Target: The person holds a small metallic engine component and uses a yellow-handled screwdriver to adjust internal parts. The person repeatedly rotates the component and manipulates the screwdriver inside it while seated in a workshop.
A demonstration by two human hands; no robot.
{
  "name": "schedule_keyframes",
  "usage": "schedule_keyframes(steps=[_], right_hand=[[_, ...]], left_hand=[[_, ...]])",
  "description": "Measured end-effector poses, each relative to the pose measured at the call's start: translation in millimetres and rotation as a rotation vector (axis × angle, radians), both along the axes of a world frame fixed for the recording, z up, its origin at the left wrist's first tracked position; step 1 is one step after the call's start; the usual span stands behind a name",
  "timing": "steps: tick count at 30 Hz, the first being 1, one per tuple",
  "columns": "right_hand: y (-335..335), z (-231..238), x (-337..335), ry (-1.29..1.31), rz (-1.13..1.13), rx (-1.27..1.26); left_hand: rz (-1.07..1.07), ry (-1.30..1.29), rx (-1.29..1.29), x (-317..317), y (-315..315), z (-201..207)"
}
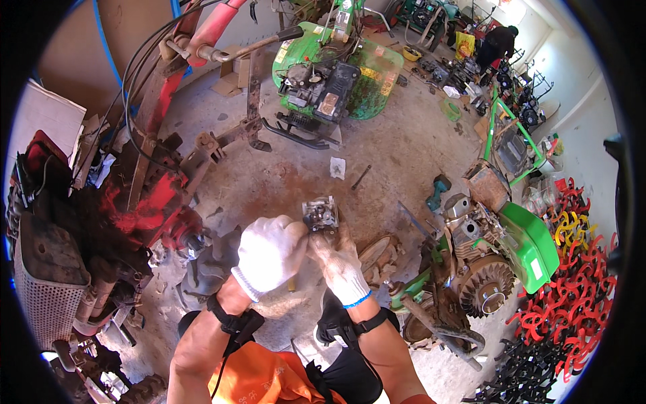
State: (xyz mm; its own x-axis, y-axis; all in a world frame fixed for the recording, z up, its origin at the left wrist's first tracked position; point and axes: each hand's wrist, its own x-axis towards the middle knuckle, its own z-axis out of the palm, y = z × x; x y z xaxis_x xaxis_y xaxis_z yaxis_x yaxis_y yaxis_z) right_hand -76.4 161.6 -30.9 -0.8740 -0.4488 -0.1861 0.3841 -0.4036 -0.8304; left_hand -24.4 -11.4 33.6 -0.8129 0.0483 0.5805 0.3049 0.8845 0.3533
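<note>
In front of my body, a small silvery metal engine part (321, 213) with cavities and fittings is held up. My right hand (338, 264), in a white knitted glove with a blue cuff edge and a darkened finger area, is closed around its near side. Close against its left side, my left hand (271, 252) in a white glove is curled shut. Its fingertips face the part, and whatever they pinch is hidden. Below the hands, my dark shoe (333, 320) stands on the concrete floor.
A green tiller (323, 87) with an engine stands ahead. At right lie a bare engine (474, 236), a green cover (531, 249), a teal power tool (439, 192) and piled red blades (565, 296). Rusty red machinery (148, 209) fills the left. Someone (498, 46) bends over far right.
</note>
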Motion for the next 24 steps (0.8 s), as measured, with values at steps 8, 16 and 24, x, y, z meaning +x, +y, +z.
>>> schedule_keyframes(steps=[8,16,24], right_hand=[[-2.3,0.7,1.8,0.027,-0.018,0.026],[3.3,13.2,-1.3,0.004,0.084,0.154],[25.3,-2.7,-15.9,-0.144,0.462,-0.017]], left_hand=[[0.023,0.028,0.004,1.2,2.2,-2.9],[-0.088,-0.065,-0.340,0.8,-7.7,-5.8],[-0.358,-0.128,-0.341,7.7,-21.3,-3.4]])
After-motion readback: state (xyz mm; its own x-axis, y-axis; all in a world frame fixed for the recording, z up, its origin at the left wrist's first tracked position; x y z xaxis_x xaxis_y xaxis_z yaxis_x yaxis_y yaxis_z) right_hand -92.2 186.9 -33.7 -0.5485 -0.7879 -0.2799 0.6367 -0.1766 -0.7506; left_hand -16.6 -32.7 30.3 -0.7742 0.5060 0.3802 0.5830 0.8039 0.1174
